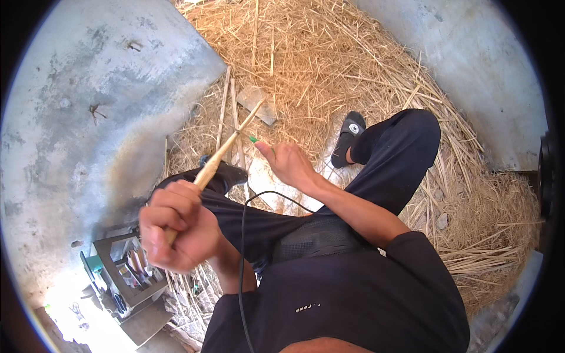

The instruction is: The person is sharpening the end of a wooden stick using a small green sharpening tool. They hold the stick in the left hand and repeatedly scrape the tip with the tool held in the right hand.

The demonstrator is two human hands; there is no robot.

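My left hand (176, 226) is closed round the lower end of a pale bamboo stick (215, 163), raised and slanting away to the upper right. The stick narrows toward its far end. My right hand (288, 166) grips what looks like a small knife with a green handle (253, 139), its thumb stretched along the handle. The knife's thin dark blade meets the stick, or crosses very close to it, at the narrowed part. Most of the handle is hidden in my right fist.
Straw and shavings (312, 53) cover the floor, with long pale strips (223, 109) and a flat block (259, 105) lying there. A wooden box of tools (132, 273) stands at the lower left. Grey walls (88, 100) rise at both sides. A black cable (242, 259) crosses my lap.
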